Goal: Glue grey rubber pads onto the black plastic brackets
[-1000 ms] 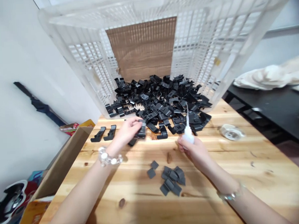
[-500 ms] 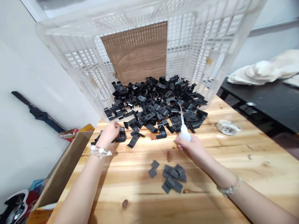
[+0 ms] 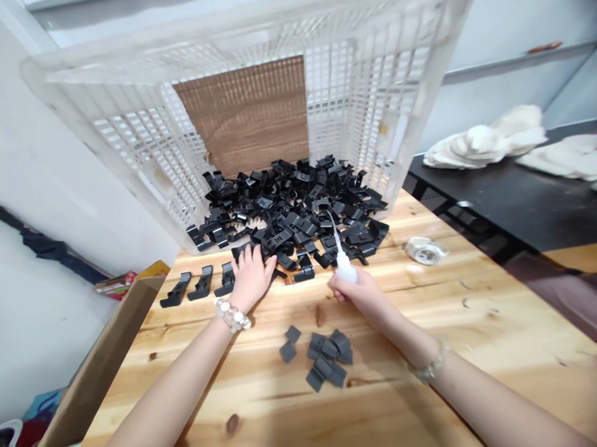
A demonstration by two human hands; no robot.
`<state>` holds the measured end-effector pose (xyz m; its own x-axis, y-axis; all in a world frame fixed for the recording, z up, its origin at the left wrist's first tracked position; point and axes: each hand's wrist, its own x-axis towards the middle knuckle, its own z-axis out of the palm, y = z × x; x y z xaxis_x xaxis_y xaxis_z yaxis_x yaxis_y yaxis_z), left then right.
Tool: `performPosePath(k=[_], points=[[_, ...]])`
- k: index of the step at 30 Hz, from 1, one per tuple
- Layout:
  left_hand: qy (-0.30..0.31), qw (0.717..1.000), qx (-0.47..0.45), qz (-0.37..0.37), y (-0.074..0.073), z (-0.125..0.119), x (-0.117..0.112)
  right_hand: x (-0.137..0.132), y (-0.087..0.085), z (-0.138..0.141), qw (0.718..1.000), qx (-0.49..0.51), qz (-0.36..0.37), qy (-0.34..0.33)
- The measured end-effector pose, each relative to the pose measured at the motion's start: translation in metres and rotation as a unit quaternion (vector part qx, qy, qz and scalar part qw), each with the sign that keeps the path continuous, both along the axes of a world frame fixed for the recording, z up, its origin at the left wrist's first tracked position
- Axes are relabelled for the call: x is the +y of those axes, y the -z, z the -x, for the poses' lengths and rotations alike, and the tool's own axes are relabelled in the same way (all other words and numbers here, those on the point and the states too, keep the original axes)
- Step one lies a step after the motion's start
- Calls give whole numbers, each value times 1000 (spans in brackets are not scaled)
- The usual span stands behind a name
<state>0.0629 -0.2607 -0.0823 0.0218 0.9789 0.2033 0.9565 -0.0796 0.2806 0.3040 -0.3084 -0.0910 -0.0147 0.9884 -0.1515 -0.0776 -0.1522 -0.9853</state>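
Note:
My left hand (image 3: pixel 251 276) has its fingers spread over the near edge of a heap of black plastic parts (image 3: pixel 299 227). Its fingertips lie on or just above some of them; exact contact is hidden. Left of it, three bent black clips (image 3: pixel 200 283) stand apart in a row, the nearest one close to the thumbless side of the hand. My right hand (image 3: pixel 359 290) is closed round a small white squeeze bottle (image 3: pixel 345 268) with a long thin nozzle pointing up, in front of the heap. Small dark grey square pads (image 3: pixel 328 355) lie on the table between my forearms.
A white plastic crate (image 3: pixel 417 110) lies on its side behind the heap, with cardboard (image 3: pixel 253 116) inside. A roll of clear tape (image 3: pixel 425 250) rests to the right on the wooden table (image 3: pixel 388 412). White cloths (image 3: pixel 484 140) lie on a black table beyond.
My left hand has moved right from the row of clips to the heap, its fingers now spread. The view has turned slightly right. My right hand still holds the bottle.

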Motion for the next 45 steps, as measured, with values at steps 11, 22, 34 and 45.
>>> performPosePath(k=[11,22,34,45], points=[[28,997,-67,-40,17,-85,22,-3,-3,5,998,50,-14,19],[188,974,-126,1,-3,-99,24,-2,1,4,995,82,-49,25],[220,970,-78,71,-12,-44,-40,-3,0,4,998,59,-33,5],[258,925,-265,83,-24,-27,-81,-17,-12,8,990,36,-58,-123]])
